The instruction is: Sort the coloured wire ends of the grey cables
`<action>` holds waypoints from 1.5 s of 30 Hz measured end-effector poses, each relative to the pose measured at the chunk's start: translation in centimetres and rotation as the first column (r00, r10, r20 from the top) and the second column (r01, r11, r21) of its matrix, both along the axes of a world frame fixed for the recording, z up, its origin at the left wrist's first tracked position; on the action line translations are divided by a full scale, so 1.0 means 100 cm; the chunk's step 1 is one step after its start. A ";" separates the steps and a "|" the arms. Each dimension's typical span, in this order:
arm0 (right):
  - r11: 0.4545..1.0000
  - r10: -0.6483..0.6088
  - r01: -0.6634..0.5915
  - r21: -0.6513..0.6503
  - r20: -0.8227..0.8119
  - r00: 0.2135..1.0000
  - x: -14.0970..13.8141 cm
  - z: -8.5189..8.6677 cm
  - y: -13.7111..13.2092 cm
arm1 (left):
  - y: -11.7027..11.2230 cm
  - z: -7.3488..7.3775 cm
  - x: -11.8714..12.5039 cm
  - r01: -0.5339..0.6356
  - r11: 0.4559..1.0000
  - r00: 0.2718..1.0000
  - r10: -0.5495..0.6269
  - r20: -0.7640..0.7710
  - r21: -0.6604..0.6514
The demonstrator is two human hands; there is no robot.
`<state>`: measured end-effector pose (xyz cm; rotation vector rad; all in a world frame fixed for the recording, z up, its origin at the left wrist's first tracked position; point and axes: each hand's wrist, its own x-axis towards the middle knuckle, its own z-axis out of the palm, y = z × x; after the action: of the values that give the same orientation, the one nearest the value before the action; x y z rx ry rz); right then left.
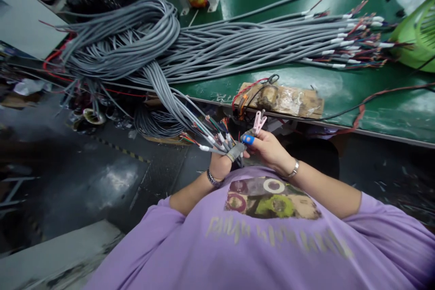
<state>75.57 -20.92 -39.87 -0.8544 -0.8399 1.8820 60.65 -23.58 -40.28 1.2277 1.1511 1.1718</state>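
Note:
My left hand [221, 166] is closed around a bunch of grey cables [170, 99] near their stripped ends, its thumb wrapped in grey tape. Coloured wires and white tape collars fan out above that fist. Close beside it, my right hand [272, 149] is pinched, with a blue band [248, 139] on the thumb. Whatever lies between its fingertips is too small to make out. A pink clothespin [259, 121] stands just beyond the right fingers; I cannot tell if they touch it. The cables run down from a large coiled bundle [136, 41] on the green table [340, 99].
A wooden block [295, 102] with wires lies at the table's near edge. Cable ends reach right toward a green plastic basket [416, 36]. A black-and-red lead [360, 106] crosses the right side. Below the table sits a dark cable coil [158, 123]. A white box [27, 13] stands at left.

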 end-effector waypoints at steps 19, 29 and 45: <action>0.991 -0.084 0.080 -0.103 -0.031 0.996 -0.005 -0.001 -0.002 | 0.003 -0.008 0.007 -0.213 0.977 0.976 0.214 0.034 -0.026; 0.993 -0.096 0.100 -0.068 0.051 0.994 0.000 0.000 -0.007 | 0.006 -0.003 0.008 -0.238 0.970 0.971 0.239 0.003 -0.057; 0.985 0.042 -0.035 -0.172 0.036 0.998 0.035 -0.020 0.002 | 0.007 0.004 0.011 -0.232 0.973 0.969 0.232 0.079 -0.013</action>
<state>79.03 -20.73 -41.83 -0.9891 -0.7305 1.9988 61.73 -22.90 -39.85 1.0526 1.2605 1.3799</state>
